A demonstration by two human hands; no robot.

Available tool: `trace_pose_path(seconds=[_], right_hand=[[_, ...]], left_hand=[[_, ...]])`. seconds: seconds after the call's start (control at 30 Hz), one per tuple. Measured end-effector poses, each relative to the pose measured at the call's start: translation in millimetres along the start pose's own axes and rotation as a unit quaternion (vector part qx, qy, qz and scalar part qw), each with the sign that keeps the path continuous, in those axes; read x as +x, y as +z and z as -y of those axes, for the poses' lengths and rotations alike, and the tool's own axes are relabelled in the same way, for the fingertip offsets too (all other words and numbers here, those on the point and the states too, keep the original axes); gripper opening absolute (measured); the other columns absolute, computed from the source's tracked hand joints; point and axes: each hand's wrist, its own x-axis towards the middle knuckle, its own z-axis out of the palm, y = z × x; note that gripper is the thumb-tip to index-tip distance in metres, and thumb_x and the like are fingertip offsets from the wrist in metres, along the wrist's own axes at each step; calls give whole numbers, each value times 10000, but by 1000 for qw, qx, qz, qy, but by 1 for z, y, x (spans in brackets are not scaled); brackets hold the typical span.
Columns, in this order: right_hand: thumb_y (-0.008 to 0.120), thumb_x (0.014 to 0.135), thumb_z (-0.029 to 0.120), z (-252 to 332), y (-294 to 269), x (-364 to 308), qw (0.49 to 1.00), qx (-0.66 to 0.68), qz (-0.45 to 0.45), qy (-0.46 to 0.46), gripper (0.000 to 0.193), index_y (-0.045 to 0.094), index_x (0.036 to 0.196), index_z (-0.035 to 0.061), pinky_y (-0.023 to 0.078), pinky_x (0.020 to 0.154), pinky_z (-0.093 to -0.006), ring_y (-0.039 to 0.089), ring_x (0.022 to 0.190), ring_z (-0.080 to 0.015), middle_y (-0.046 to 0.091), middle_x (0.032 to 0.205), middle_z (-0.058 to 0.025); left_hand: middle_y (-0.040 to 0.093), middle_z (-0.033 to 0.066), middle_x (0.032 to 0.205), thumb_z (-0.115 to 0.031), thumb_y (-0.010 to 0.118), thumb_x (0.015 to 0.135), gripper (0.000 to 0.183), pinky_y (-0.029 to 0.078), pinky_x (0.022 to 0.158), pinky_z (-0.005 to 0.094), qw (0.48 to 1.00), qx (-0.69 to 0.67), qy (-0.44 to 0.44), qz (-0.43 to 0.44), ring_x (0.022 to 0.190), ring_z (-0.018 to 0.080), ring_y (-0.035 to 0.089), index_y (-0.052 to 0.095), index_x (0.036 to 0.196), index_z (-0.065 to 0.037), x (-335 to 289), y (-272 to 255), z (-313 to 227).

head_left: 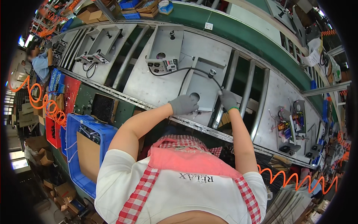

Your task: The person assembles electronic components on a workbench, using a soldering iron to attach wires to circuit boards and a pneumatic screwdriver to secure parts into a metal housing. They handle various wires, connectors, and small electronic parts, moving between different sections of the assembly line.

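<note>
A grey sheet-metal housing (206,80) with a round hole near its close end lies in front of me on a silvery pallet board. My left hand (184,104), in a grey glove, has curled fingers closed at the rim by that hole; its fingertips are partly hidden. In the fingers of my right hand (228,100), also gloved, is the end of a black cable (194,69), beside the housing's right wall. The cable arches left to a socket-and-switch panel (163,66) on a second grey housing (169,41).
More housings (100,43) stand on the roller line to the left, and one with coloured wires (289,127) to the right. A blue crate (71,149) with cardboard is at my left. Orange coiled hoses (48,108) hang at both sides. Another person (40,65) works far left.
</note>
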Motion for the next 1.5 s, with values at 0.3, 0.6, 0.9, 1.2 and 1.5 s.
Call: trace_pose_path(seconds=[0.3,0.6,0.9,1.2,1.5], right_hand=[[536,855,210,125,-75,-80,933,326,9,-150,294,570,1102,54,481,689,-405,619,770,-318,619,870,-176],[579,878,196,165,171,-120,664,566,487,40,357,508,1179,19,465,622,-267,562,692,-113,603,801,-21],[614,837,357,195,318,-79,884,302,337,-117,502,532,1201,21,449,871,-383,587,1013,-320,600,1127,-225],[540,839,364,242,48,-86,887,-133,375,-233,380,626,1081,84,472,851,-450,591,994,-364,621,1088,-192],[633,777,431,214,-164,-51,872,-362,233,-232,332,704,940,150,513,774,-393,650,865,-291,681,903,-103]], left_hand=[[554,95,921,-145,673,715,276,429,784,420,830,-116,-431,-334,908,295,532,596,980,-128,7,5,12],[615,88,901,-306,620,715,281,455,829,500,956,-101,-273,43,868,258,609,624,913,-108,-147,72,0],[491,219,1255,-229,583,782,518,478,839,410,659,-190,-728,27,1107,342,534,482,1258,-49,-190,49,-40],[605,120,910,-311,578,810,249,383,960,425,953,-205,-119,-187,918,312,551,611,915,-87,-155,37,-1],[584,95,773,-316,621,817,229,446,784,403,919,-179,-179,-304,817,301,550,575,837,-92,-126,52,44]])
